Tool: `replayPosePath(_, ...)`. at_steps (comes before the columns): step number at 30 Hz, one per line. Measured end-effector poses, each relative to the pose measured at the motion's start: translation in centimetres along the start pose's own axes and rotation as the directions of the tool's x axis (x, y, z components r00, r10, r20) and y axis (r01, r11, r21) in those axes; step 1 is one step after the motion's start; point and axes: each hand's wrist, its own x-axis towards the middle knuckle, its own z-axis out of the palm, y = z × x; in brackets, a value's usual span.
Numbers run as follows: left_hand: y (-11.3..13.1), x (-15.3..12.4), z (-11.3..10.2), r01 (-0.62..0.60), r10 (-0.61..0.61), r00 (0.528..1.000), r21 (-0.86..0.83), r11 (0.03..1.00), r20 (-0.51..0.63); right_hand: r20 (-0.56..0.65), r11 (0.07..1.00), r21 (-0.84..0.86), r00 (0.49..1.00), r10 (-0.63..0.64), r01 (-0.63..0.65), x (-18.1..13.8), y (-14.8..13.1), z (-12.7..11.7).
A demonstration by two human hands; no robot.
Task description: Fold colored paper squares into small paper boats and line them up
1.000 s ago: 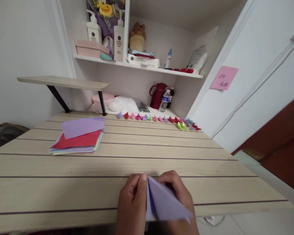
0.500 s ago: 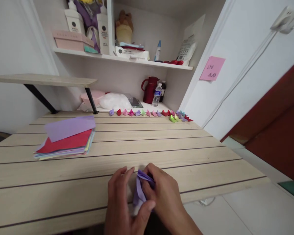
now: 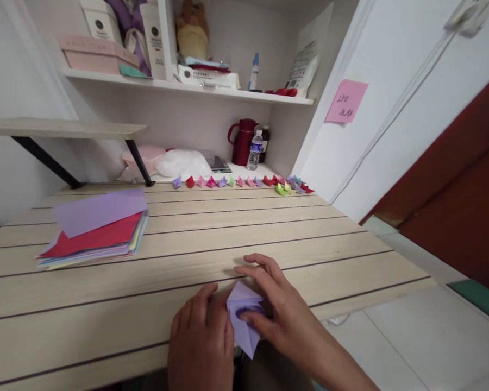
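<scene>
Pinched between both hands at the near edge of the wooden table: one folded lilac paper, partly opened into a pocket, its lower point hanging past the table edge. Left hand: fingers curled, thumb side pressed against the paper's left flank, holding it. Right hand: index finger stretched forward over the top, thumb tucked into the pocket, other fingers spread loosely beside it. Change noted: a second ago the piece was a flat, long triangle held upright; half a second ago it was bunched between the fingers; it now sits lower and squatter, pressed toward the tabletop, which reads as a fold being opened and flattened into shape. Both wrists enter from the near edge, right forearm angled in from the right. Far left: stack of coloured paper sheets, lilac sheet uppermost, red beneath. Far edge: row of small folded paper pieces in mixed colours. Beyond: red jug, water bottle. Right wall: pink sticky note.
</scene>
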Motion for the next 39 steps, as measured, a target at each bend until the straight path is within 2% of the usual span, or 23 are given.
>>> replayPosePath(4, 0.0, -0.1, 0.0, 0.024, -0.025, 0.999, 0.004, 1.000, 0.041, -0.105, 0.991, -0.071, 0.987, -0.122, 0.115, -0.8, 1.3, -0.3)
replayPosePath(8, -0.3, 0.0, -0.2, -0.016, 0.017, 0.999, -0.047, 0.999, 0.029, -0.074, 0.961, -0.180, 0.971, -0.227, 0.211, -1.1, 1.8, -0.8)
replayPosePath(14, -1.4, 1.1, -1.3, -0.160, 0.164, 0.986, -0.129, 0.979, 0.017, 0.058, 0.929, -0.264, 0.966, -0.252, 0.258, -1.8, 1.8, -2.2)
replayPosePath(18, -1.7, 1.1, -1.3, -0.253, 0.253, 0.967, -0.086, 0.964, -0.015, 0.106, 0.908, -0.311, 0.960, -0.260, 0.280, -2.3, 1.9, -2.8)
replayPosePath(23, -1.5, 0.4, -0.5, -0.189, 0.193, 0.977, -0.045, 0.981, 0.090, 0.123, 0.896, -0.335, 0.956, -0.266, 0.293, -2.4, 2.1, -3.0)
replayPosePath(26, -2.0, 0.6, -0.5, -0.293, 0.292, 0.948, -0.017, 0.956, 0.126, 0.154, 0.901, -0.307, 0.950, -0.271, 0.306, -2.6, 2.1, -3.5)
replayPosePath(29, -2.4, 0.7, -0.4, -0.352, 0.348, 0.930, 0.013, 0.936, 0.122, 0.145, 0.929, -0.275, 0.966, -0.214, 0.248, -2.7, 1.8, -4.0)
replayPosePath(32, -2.2, 0.4, -0.1, -0.283, 0.284, 0.954, -0.016, 0.959, 0.093, 0.096, 0.933, -0.298, 0.978, -0.183, 0.204, -2.3, 1.3, -3.7)
replayPosePath(35, -1.6, -0.1, 0.3, -0.197, 0.202, 0.977, -0.068, 0.978, 0.064, 0.131, 0.901, -0.362, 0.970, -0.205, 0.239, -1.6, 0.9, -2.7)
replayPosePath(39, -1.1, -0.3, 0.5, -0.192, 0.197, 0.979, -0.087, 0.977, 0.046, 0.155, 0.850, -0.465, 0.968, -0.197, 0.248, -1.2, 1.1, -1.6)
